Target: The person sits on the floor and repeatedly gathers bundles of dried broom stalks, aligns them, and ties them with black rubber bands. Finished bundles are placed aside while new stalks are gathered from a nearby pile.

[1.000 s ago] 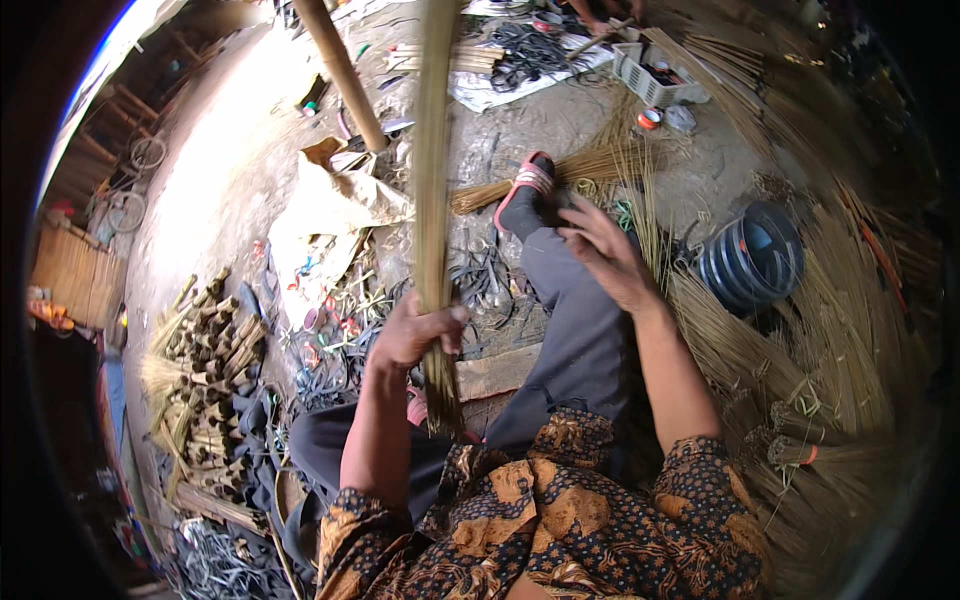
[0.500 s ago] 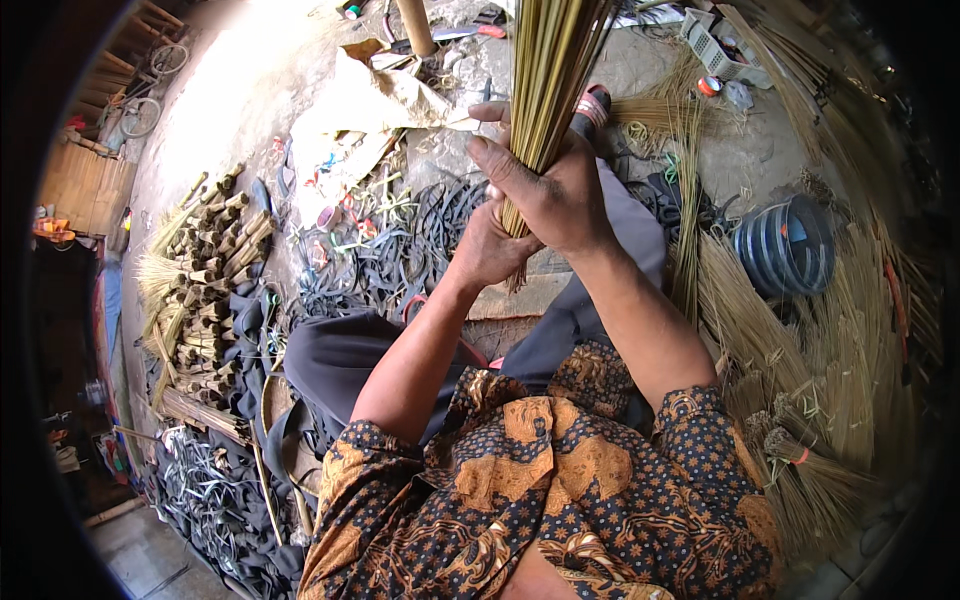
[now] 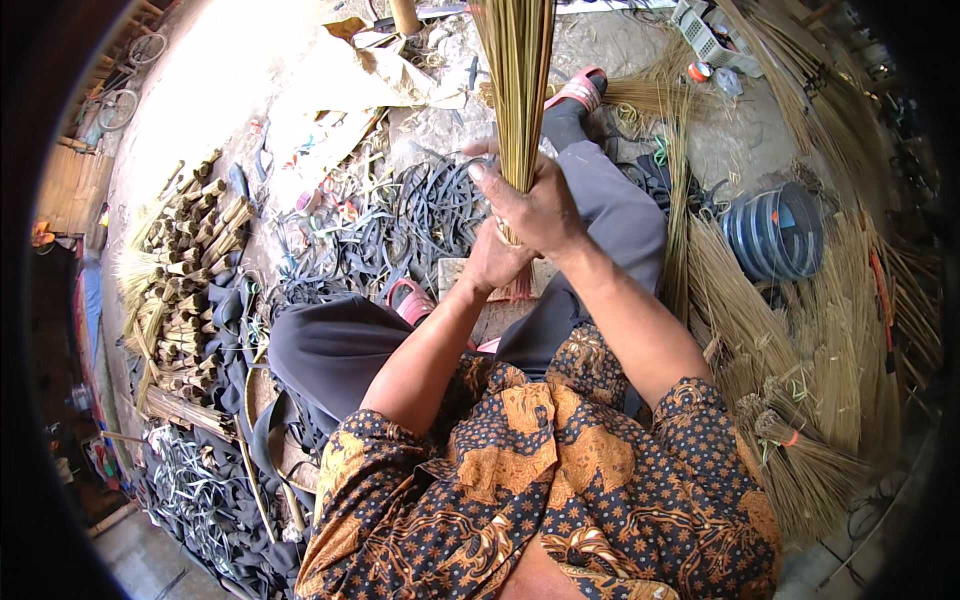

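A thick bundle of thin yellow-green broom sticks [image 3: 513, 90] stands nearly upright in front of me, its top cut off by the picture's upper edge. My right hand [image 3: 545, 205] is wrapped round the bundle's lower part, thumb across the front. Just below, my left hand [image 3: 497, 258] closes round the lower end, where reddish-brown tips [image 3: 520, 285] stick out under the fingers. The two hands touch. Beneath them, between my legs, lies a wooden board [image 3: 452, 272].
Dark rubber strips [image 3: 430, 210] lie tangled beyond my left knee. Short tied stick bundles [image 3: 195, 250] are piled at far left. On the right are a ribbed bluish bucket [image 3: 772, 240], loose sticks [image 3: 745, 300] and tied bundles [image 3: 800, 445]. A white plastic basket [image 3: 715, 40] stands far right.
The bundle has swung from leaning right to nearly upright, and both hands have shifted a little left with it. Both keep their hold. The view has shifted slightly, showing more of the pink sandals.
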`<control>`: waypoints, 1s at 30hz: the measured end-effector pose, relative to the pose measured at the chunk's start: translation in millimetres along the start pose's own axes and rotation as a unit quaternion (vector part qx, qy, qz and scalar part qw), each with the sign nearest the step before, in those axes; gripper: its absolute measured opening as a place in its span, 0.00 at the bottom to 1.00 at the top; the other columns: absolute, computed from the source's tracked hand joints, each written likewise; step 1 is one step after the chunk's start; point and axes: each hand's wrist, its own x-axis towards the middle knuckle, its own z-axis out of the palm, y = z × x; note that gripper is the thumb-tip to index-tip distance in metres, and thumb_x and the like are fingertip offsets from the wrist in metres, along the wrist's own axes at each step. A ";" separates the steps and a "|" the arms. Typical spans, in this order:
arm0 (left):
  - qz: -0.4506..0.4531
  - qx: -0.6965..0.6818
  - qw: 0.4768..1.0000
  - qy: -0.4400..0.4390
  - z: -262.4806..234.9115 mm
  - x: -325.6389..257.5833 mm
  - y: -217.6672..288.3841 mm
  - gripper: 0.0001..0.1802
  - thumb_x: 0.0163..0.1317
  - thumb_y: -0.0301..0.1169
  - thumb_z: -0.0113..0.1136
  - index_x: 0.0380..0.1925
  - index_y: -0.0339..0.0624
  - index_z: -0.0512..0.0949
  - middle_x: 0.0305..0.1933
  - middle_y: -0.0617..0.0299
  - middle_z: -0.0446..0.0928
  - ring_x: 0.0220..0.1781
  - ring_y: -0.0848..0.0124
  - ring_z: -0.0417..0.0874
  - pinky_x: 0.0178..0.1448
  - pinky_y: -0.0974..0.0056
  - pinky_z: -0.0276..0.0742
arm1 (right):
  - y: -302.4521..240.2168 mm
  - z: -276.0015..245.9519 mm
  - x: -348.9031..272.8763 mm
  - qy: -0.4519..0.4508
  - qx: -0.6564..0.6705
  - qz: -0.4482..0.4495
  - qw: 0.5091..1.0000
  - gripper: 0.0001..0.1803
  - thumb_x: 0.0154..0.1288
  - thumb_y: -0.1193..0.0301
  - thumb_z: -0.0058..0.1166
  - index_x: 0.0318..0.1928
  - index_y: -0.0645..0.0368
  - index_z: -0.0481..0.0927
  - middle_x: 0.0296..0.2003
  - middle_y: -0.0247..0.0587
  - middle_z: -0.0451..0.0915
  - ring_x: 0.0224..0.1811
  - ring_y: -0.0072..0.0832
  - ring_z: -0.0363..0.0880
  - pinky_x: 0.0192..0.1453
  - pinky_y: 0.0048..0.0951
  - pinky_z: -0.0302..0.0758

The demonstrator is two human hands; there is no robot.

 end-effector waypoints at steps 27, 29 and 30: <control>-0.059 0.015 0.998 -0.032 42.5 -23.0 -71.4 0.14 0.65 0.32 0.60 0.47 0.37 0.83 0.35 0.45 0.86 0.43 0.51 0.89 0.48 0.49 0.83 | 61.9 -21.3 -40.2 -0.014 -0.098 0.082 0.992 0.10 0.69 0.73 0.62 0.48 0.59 0.86 0.37 0.42 0.88 0.40 0.29 0.88 0.46 0.33 0.83; -0.008 0.007 1.000 -0.007 44.1 -24.5 -68.0 0.14 0.65 0.32 0.60 0.46 0.36 0.83 0.35 0.44 0.86 0.42 0.49 0.89 0.47 0.48 0.83 | 59.9 -21.7 -42.5 -0.007 -0.062 0.057 0.996 0.10 0.69 0.73 0.62 0.49 0.58 0.86 0.37 0.43 0.88 0.40 0.29 0.88 0.46 0.33 0.83; -0.022 0.026 0.999 -0.024 44.4 -24.7 -67.5 0.14 0.65 0.32 0.60 0.46 0.36 0.83 0.36 0.43 0.86 0.43 0.48 0.89 0.48 0.48 0.83 | 60.2 -20.1 -42.4 0.013 -0.070 0.018 0.997 0.11 0.69 0.73 0.61 0.50 0.58 0.86 0.36 0.42 0.88 0.39 0.27 0.87 0.44 0.33 0.82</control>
